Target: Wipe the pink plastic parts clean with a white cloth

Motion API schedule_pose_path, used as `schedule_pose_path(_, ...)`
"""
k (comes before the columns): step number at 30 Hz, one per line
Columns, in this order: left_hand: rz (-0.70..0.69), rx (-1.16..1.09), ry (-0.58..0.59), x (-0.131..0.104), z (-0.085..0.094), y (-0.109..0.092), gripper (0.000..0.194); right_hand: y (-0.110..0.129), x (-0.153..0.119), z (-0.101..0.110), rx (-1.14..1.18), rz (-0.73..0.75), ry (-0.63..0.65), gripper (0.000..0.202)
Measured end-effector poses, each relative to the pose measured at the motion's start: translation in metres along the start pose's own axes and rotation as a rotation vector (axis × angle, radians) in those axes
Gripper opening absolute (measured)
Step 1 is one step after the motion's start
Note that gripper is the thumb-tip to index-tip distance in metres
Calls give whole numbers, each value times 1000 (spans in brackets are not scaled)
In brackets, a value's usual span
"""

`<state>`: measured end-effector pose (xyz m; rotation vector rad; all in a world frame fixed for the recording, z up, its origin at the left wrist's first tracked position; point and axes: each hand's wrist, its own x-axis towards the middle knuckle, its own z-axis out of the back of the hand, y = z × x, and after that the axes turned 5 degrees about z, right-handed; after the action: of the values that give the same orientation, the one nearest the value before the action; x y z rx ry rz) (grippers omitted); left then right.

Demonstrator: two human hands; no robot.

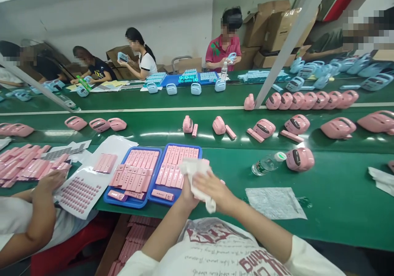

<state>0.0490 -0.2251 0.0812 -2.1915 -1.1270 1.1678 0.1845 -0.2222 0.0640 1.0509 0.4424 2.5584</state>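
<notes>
A crumpled white cloth (194, 168) is bunched between my two hands in front of my chest. My left hand (188, 194) is closed around it from the left and is partly covered by it. My right hand (214, 189) presses over the cloth from the right, fingers together. Bits of pink show beside the cloth; whether a pink piece is inside it I cannot tell. Just left of my hands are two blue trays, a nearer one (199, 149) and another (107, 198), both filled with flat pink pieces (177, 165) in rows.
To my right are a water bottle (267, 164), a pink rounded housing (300, 159) and a grey-white cloth sheet (273, 202). Pink housings line the green belt (154, 122). A co-worker's hand (52, 181) is at left near a sticker sheet (81, 196). Several people sit opposite.
</notes>
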Motion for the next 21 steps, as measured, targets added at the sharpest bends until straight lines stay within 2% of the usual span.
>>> schedule_pose_path(2, 45, -42, 55, 0, -1, 0, 90, -10, 2, 3, 44, -177, -108, 50)
schedule_pose_path(6, 115, -254, 85, -1, -6, -7, 89, -10, 6, -2, 423, -460, -269, 52)
schedule_pose_path(8, 131, -279, 93, -2, -5, -10, 89, -11, 1, -2, 503, -587, -388, 51)
schedule_pose_path(12, 106, -187, 149, -5, -4, -11, 59, -33, -13, 17, 462, -806, -654, 65)
schedule_pose_path(15, 88, -183, 112, -4, -8, -10, 40, -44, -11, 27, 447, -924, -804, 73)
schedule_pose_path(18, 52, -203, 43, -1, -14, -6, 33, -31, 1, 20, 467, -939, -797, 68)
schedule_pose_path(20, 31, -191, -9, 2, -15, -3, 35, -14, 7, 7, 412, -788, -640, 62)
schedule_pose_path(21, 22, -173, -38, 3, -14, -1, 36, -6, 7, 1, 342, -648, -520, 58)
